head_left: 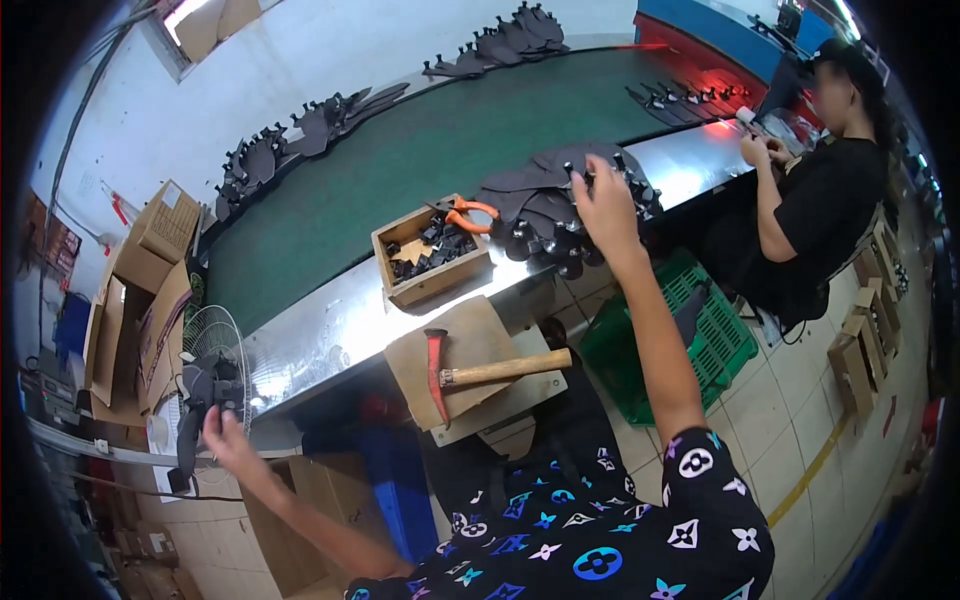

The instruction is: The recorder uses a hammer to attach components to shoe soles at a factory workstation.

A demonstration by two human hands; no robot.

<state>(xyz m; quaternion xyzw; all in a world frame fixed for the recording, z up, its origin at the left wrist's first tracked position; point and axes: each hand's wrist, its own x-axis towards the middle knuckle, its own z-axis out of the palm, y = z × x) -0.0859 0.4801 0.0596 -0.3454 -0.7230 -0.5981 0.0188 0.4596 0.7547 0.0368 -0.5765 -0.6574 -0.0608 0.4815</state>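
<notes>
My right hand (pixel 606 208) is over a heap of dark grey, flat, rounded pieces (pixel 540 190) with black knobs, at the front edge of the long table. Its thumb and fingers are apart around the knobs, and no piece is lifted in them. Down at the left, my left hand (pixel 230 445) has its fingers apart beside similar dark pieces (pixel 205 385) stacked in front of a wire fan guard (pixel 228 325). The fingertips come close to these pieces; whether they touch is unclear. A hammer (pixel 500 369) with a red head and wooden handle lies on a cardboard-covered board (pixel 405 355) before me.
A wooden box (pixel 440 287) of small black parts stands on the metal edge, with orange-handled pliers (pixel 470 214) across its corner. More grey pieces (pixel 315 125) line the green belt's (pixel 400 150) far side. A green crate (pixel 720 345) and a co-worker (pixel 830 190) are at right.
</notes>
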